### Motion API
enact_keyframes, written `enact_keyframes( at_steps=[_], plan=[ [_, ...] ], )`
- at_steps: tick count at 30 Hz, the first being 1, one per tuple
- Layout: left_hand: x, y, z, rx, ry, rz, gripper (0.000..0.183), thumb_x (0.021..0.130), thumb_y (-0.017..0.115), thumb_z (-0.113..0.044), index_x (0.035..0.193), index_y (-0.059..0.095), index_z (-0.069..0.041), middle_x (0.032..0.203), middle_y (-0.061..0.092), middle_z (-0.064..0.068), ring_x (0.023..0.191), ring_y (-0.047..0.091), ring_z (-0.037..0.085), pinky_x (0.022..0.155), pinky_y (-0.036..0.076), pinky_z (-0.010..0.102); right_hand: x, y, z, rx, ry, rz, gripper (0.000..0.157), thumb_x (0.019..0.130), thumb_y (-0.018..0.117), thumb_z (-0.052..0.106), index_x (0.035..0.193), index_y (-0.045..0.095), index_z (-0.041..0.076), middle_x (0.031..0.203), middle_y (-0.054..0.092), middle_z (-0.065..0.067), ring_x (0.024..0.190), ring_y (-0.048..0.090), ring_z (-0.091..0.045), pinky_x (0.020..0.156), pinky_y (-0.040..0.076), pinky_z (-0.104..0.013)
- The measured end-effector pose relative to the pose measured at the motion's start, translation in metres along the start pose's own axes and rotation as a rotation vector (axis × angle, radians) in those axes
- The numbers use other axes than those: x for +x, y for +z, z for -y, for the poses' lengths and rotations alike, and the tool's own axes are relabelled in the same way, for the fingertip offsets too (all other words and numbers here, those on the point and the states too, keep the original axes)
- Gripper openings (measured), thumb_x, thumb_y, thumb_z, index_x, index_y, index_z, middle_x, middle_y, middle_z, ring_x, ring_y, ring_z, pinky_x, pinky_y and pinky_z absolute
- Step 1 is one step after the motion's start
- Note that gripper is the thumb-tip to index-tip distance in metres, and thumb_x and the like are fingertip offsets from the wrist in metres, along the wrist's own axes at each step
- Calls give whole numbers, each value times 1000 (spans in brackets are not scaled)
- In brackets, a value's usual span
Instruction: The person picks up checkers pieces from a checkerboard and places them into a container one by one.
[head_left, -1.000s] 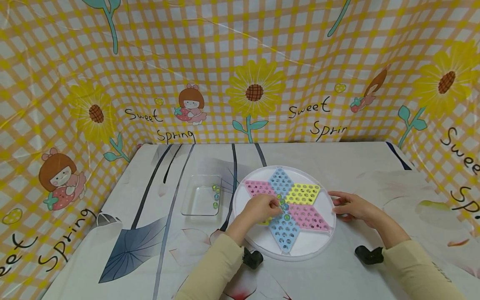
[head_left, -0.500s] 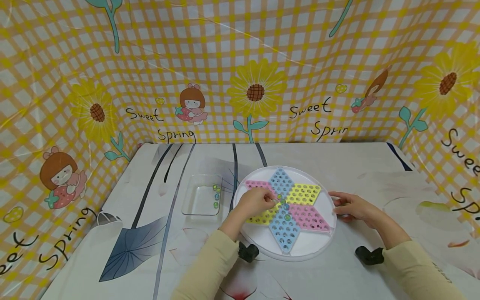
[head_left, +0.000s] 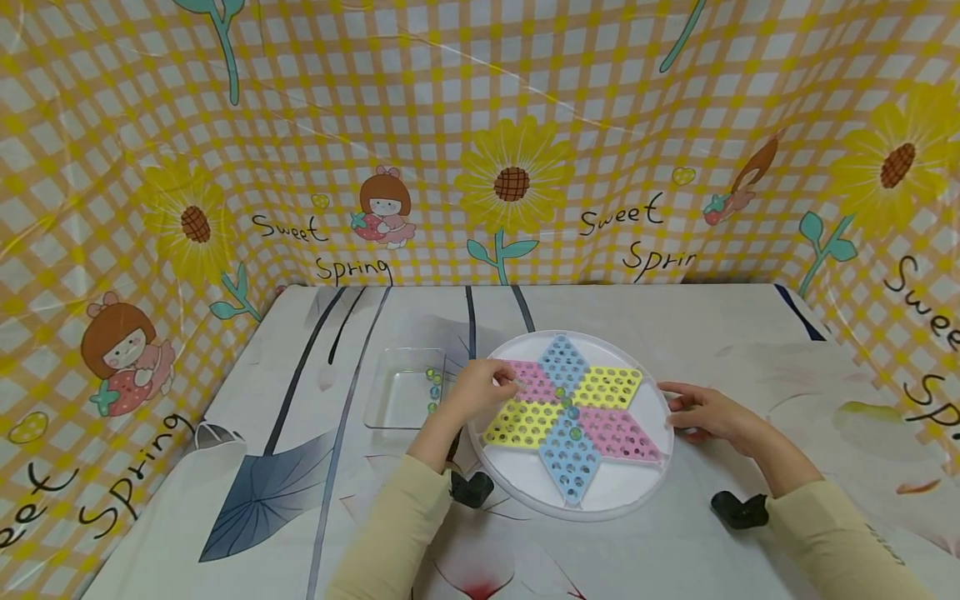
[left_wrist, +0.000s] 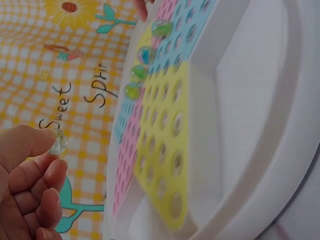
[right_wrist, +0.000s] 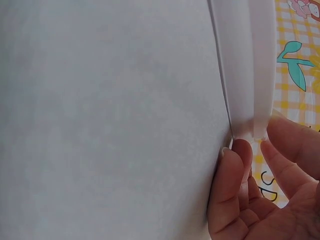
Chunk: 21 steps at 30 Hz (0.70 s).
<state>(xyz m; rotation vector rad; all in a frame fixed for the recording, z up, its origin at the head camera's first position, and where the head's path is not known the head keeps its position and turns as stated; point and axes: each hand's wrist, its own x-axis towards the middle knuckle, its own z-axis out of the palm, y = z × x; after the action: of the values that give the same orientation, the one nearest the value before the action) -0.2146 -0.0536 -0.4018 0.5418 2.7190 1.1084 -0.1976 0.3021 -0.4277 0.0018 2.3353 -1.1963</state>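
My left hand [head_left: 482, 390] is above the left side of a round white Chinese checkers board [head_left: 517, 490]. Thumb and index finger pinch a clear glass marble [left_wrist: 59, 143], best seen in the left wrist view. On the board's star of blue, pink and yellow holes, several glass marbles [head_left: 573, 412] sit in a line near the middle. My right hand [head_left: 711, 412] holds the board's right edge; in the right wrist view its thumb [right_wrist: 296, 142] is against the rim, with the other fingers curled at the outer wall.
A clear plastic box [head_left: 393, 410] left of the board holds several marbles [head_left: 434, 392] along its right side. Black wrist devices [head_left: 471, 490] show beside both sleeves. A checked cloth with sunflowers [head_left: 512, 184] hangs behind the patterned table cover [head_left: 258, 517].
My left hand has moved left from the board's middle with the pinched marble, uncovering more of the yellow and pink points. My right hand stays at the rim.
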Motion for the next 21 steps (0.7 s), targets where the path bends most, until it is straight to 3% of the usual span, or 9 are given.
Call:
enact_keyframes(
  at_steps=[3,10,21],
  plan=[
    [-1,-9,6,-22,14,-15,17,86,60,-18,94,64,-4,83,59,2,70,47,11,58,38,20,0,0,0,-7,8,0,71,86,61,19,142,21,-2,113,42,-17,85,48,-19,67,46,-28],
    [-5,-27,12,-19,-64,-51,19,87,60,-21,96,64,-5,84,58,2,75,49,13,61,39,22,1,-1,0,-10,11,4,71,87,61,18,142,21,-2,114,42,-18,85,48,-19,67,46,-28],
    [-16,-47,33,-14,-118,-140,16,86,61,-21,91,64,-7,83,60,2,78,52,16,65,43,26,2,-1,-1,-8,8,3,71,87,61,19,142,22,-2,112,42,-17,84,47,-18,66,46,-28]
  ],
)
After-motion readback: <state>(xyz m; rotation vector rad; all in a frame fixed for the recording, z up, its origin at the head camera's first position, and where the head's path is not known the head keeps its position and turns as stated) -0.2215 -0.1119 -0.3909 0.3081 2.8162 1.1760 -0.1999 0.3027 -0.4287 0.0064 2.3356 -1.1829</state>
